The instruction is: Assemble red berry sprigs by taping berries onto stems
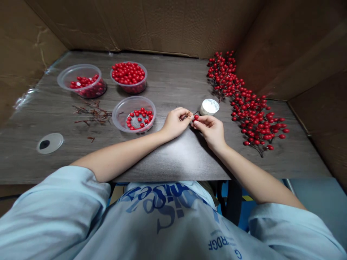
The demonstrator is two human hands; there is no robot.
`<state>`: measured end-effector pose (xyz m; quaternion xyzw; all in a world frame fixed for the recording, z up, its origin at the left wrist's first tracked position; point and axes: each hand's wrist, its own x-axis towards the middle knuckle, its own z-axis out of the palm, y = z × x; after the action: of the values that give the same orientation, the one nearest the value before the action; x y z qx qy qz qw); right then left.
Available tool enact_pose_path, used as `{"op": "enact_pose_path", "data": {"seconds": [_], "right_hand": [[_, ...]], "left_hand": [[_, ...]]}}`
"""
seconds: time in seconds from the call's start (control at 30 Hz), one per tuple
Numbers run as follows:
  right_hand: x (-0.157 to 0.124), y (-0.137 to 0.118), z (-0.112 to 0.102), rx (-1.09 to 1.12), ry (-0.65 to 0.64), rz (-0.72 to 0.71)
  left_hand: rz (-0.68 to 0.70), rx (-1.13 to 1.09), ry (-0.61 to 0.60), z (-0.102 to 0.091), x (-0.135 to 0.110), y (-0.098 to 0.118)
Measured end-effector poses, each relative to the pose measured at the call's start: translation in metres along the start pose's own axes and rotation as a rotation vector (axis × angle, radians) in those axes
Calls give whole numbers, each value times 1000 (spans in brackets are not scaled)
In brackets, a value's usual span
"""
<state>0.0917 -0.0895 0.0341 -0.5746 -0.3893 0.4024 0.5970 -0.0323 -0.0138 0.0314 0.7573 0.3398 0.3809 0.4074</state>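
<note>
My left hand (pixel 176 123) is closed on a thin brown artificial twig (pixel 187 115), whose tips stick out past the fingers. Close against it, my right hand (pixel 210 130) pinches a red berry (pixel 195 117) between thumb and forefinger, right at the twig's end. Whether the berry sits on a stem is hidden by the fingers. Just beyond the right hand stands a small round cup of white paste (pixel 210 107). To the left of my left hand is a clear tub (pixel 116 119) with a scattering of red berries inside.
Two more clear tubs of red berries, one heaped (pixel 128 74) and one partly filled (pixel 63 79), stand at the back left. Bare brown twigs (pixel 94 115) and a round lid (pixel 54 142) lie nearer. Finished-looking berry sprays (pixel 252 115) are piled along the right. Cardboard walls (pixel 162 25) enclose the table.
</note>
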Motion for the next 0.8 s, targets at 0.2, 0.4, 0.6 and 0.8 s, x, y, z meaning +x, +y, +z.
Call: {"op": "enact_pose_path", "data": {"seconds": [0.2,0.4,0.6,0.8], "right_hand": [[2,-17,-12,-210,-78,-86],[9,-30,-28,-396,31,-229],[21,-44,-40,-467,-166,-236],[21,-58,-49,-339,-211,-137]], "left_hand": [[12,-40,-11,-3,2,2],[52,-50,-49,-1,2,7],[170,17,-118,0,1,15],[150,-43,-145,-1,5,20]]}}
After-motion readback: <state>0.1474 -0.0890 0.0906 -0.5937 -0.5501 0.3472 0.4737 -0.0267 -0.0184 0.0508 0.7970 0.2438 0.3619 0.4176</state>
